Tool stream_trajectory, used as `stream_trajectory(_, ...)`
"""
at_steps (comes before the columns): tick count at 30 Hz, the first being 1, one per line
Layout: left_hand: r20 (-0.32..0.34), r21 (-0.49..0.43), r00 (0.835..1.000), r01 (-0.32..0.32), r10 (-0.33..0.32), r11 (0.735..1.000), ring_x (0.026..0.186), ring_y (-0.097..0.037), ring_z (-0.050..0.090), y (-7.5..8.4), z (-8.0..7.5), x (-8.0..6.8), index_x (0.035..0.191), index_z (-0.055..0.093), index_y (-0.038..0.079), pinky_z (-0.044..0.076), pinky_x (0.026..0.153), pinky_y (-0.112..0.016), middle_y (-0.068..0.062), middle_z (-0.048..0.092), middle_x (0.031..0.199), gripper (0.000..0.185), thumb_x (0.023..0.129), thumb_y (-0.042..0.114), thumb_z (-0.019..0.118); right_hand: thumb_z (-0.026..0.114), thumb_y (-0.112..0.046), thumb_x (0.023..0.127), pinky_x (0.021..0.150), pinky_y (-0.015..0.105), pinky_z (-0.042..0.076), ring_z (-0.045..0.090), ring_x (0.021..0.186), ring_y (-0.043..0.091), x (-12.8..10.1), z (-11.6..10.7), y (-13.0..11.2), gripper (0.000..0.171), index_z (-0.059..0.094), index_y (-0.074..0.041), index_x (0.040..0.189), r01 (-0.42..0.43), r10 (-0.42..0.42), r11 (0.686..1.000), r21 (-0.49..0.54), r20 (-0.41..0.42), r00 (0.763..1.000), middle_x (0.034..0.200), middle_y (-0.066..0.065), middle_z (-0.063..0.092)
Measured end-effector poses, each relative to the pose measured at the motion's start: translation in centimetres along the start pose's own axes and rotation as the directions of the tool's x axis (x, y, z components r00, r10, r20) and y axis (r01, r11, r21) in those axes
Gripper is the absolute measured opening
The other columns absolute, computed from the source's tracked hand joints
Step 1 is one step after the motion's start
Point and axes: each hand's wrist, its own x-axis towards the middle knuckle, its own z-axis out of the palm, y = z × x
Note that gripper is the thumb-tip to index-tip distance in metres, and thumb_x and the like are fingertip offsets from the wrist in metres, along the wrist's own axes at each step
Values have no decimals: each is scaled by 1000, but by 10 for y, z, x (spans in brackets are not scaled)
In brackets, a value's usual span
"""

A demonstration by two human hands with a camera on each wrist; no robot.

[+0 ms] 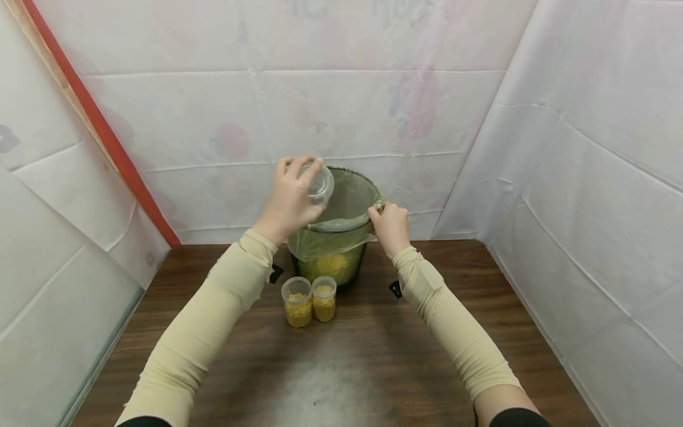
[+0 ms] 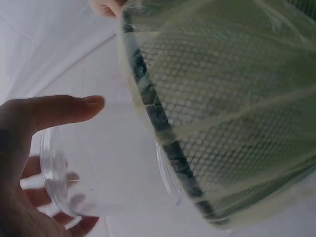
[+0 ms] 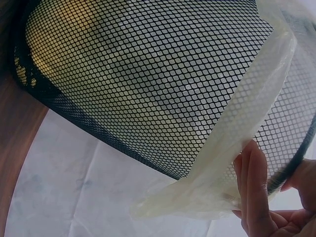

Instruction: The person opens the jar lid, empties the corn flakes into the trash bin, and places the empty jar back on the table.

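Hands (image 1: 290, 196) (image 1: 391, 226) apart, gripping jar (image 1: 322, 185) and bin rim (image 1: 341, 226).

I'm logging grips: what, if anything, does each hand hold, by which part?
Left hand: a clear jar, by its side. Right hand: the mesh bin, by its liner-covered rim.

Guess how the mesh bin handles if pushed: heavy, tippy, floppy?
The mesh bin is probably light for its size, its wall being open mesh. Pushed high up, it may tip, since it narrows toward its base. Its liner will likely flop rather than resist: the thin film hangs loosely over the outside.
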Motion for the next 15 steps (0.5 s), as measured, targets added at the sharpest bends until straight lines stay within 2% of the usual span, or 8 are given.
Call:
stream_trajectory(2, -29, -72, 989, 141, -144, 987, 118, -36, 39, -2, -3, 0, 133, 51, 1, 37, 100, -49, -18, 50, 134, 85, 59, 20, 88, 49, -25, 92, 61, 36, 50, 60, 52, 22, 0, 0, -1, 29, 60, -12, 69, 5, -5, 1000, 0, 3, 1000, 55, 4, 62)
stream_trajectory(5, -55, -179, 939, 326, -341, 928, 119, -35, 42, -6, -7, -1, 131, 53, 3, 36, 101, -46, -16, 53, 134, 86, 58, 29, 89, 49, -25, 91, 61, 36, 50, 61, 53, 23, 1, 1, -1, 29, 60, -12, 67, 6, -6, 1000, -2, 2, 1000, 55, 4, 62)
stream_trajectory(7, -39, -266, 890, 429, -454, 863, 123, -33, 44, -11, -9, -2, 131, 54, 5, 36, 103, -44, -14, 55, 134, 86, 59, 34, 89, 49, -25, 91, 62, 37, 50, 62, 54, 23, 1, 1, -1, 29, 60, -12, 68, 1, -1, 1000, -7, -2, 1000, 56, 4, 63)
stream_trajectory(9, -5, -359, 843, 500, -537, 788, 123, -30, 48, -16, -11, -4, 131, 55, 6, 38, 104, -42, -13, 55, 133, 86, 59, 39, 88, 49, -26, 91, 63, 37, 51, 63, 56, 24, 1, 1, -1, 29, 61, -12, 69, -3, 3, 1000, -5, -2, 1000, 57, 4, 63)
stream_trajectory(12, 67, -481, 774, 578, -630, 659, 125, -26, 49, -25, -12, -9, 130, 56, 6, 41, 103, -41, -12, 54, 135, 85, 60, 43, 87, 50, -26, 91, 65, 38, 51, 63, 57, 26, 1, 1, -1, 27, 62, -11, 71, -4, 4, 1000, 2, -5, 1000, 58, 5, 64)
stream_trajectory(14, 106, -519, 735, 615, -669, 594, 124, -25, 49, -29, -12, -12, 129, 56, 7, 42, 101, -41, -11, 53, 136, 85, 60, 46, 87, 50, -25, 91, 65, 39, 51, 62, 57, 27, 1, 0, -1, 28, 63, -10, 70, -3, 3, 1000, 3, -10, 1000, 58, 6, 64)
stream_trajectory(15, 120, -529, 722, 627, -681, 572, 124, -25, 49, -31, -12, -13, 128, 56, 8, 42, 101, -41, -10, 53, 136, 84, 60, 46, 87, 50, -25, 91, 65, 39, 51, 62, 57, 28, 1, 0, 0, 28, 63, -10, 70, -1, 1, 1000, -2, -13, 1000, 59, 7, 64)
